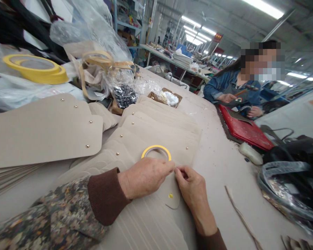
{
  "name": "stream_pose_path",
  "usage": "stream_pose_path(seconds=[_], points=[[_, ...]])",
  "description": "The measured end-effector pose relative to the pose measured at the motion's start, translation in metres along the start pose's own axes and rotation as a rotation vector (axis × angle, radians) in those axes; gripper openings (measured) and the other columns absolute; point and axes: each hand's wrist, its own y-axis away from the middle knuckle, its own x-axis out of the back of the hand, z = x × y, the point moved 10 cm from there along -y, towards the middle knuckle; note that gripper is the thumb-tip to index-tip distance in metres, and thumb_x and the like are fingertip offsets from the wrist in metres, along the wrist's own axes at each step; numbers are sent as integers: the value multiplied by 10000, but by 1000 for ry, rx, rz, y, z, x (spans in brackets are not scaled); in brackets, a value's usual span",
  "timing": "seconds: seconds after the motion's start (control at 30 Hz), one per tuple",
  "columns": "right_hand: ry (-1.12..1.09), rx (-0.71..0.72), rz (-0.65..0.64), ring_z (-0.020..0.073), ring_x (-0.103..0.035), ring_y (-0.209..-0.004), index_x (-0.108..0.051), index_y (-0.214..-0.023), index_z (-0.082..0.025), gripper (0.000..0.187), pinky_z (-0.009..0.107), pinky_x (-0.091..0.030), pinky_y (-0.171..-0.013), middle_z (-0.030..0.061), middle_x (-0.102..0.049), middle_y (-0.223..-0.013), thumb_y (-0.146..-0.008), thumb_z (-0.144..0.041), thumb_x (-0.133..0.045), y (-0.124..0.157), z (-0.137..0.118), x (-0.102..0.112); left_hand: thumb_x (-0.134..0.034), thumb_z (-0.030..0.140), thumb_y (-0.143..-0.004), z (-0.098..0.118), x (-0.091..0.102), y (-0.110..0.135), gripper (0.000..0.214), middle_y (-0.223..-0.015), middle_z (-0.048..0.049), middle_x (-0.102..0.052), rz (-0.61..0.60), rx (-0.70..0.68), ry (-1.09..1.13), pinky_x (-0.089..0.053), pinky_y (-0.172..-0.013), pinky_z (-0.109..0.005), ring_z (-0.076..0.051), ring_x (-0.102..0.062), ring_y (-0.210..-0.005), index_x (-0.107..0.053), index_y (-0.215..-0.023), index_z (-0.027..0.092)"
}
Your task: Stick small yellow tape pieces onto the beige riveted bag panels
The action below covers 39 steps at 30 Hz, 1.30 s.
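Two hands meet at the centre of the desk [224, 163]: the left hand [143, 177] lies knuckles-up with its fingertips pressed against those of the right hand [191, 187], and together they seem to pinch something too small to make out, perhaps an end of tape. Just beyond them a small roll of yellow tape [156, 151] rests on a fanned row of beige cut leather panels with brass studs [156, 132]. Under the right hand lies a small beige leather tab carrying a yellow dot [172, 198].

Judging by the layout, this tab is the piece in hand; most panels in the row already carry studs. Another stack of beige panels [41, 130] sits to the left, with larger yellow tape rolls [35, 68] behind. Across the desk, another person in a denim jacket [224, 86] works over a red mat [241, 128].
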Motion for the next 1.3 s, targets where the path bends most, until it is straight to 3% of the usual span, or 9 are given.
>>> stream_pose_path(seconds=[0.2,0.3,0.4,0.57,0.7,0.87,1.03,1.13,1.3], points=[[-129,-42,-303,138,-595,-547,-706,-671,-192,224,224,-405,-521,-13,-658,-579,-833,-310,-605,15,4,-13,-406,138,-963,5,22,2,230,-979,-38,-683,159,-117,201,-479,-822,-274,-183,-654,-925,-525,-1153,187],[-318,2,-177,149,-637,-612,-737,-848,-182,194,234,-472,-568,18,-719,-714,-856,-327,-607,15,-1,2,-388,181,-982,9,24,3,208,-972,-47,-672,173,-145,236,-489,-785,-281,-190,-658,-890,-525,-1138,176],[-440,150,5,170,-683,-781,-709,-1015,-186,199,262,-534,-689,58,-740,-910,-881,-281,-597,15,-15,23,-395,203,-988,9,21,2,216,-1006,-69,-670,154,-119,233,-502,-765,-292,-202,-666,-885,-498,-1175,166],[-421,363,83,160,-680,-870,-645,-1136,-202,255,280,-549,-778,69,-714,-1017,-889,-168,-589,19,-44,33,-455,211,-975,9,13,2,452,-1116,-118,-668,100,-83,131,-528,-798,-328,-233,-675,-967,-289,-1391,151],[-333,447,95,156,-674,-839,-655,-1030,-202,171,274,-537,-768,58,-717,-951,-890,-138,-579,20,-60,35,-439,223,-984,10,8,1,408,-1067,-126,-673,33,-60,13,-522,-706,-317,-236,-689,-879,-301,-1357,129],[-195,528,139,131,-660,-702,-643,-860,-200,141,230,-509,-674,22,-700,-775,-886,-106,-541,25,-71,36,-442,208,-975,13,8,1,307,-930,-62,-672,13,-51,-15,-465,-603,-296,-223,-667,-757,-372,-1269,150],[-14,549,288,108,-607,-547,-645,-804,-190,162,209,-470,-572,-1,-667,-654,-840,-91,-523,31,-75,38,-417,144,-960,6,10,-1,93,-830,-17,-630,68,-24,18,-419,-615,-277,-189,-614,-744,-498,-991,180],[-95,445,297,104,-602,-529,-667,-793,-189,135,206,-475,-564,-4,-677,-647,-819,-129,-549,28,-70,39,-428,97,-929,8,11,-3,121,-818,-7,-609,111,-53,29,-404,-627,-268,-171,-581,-732,-509,-914,186],[-628,-137,101,108,-552,-433,-664,-715,-171,173,208,-439,-440,-25,-613,-517,-788,-325,-640,11,-15,12,-393,106,-919,21,17,0,153,-773,-19,-583,216,-97,-23,-389,-585,-270,-159,-537,-663,-506,-846,178]])
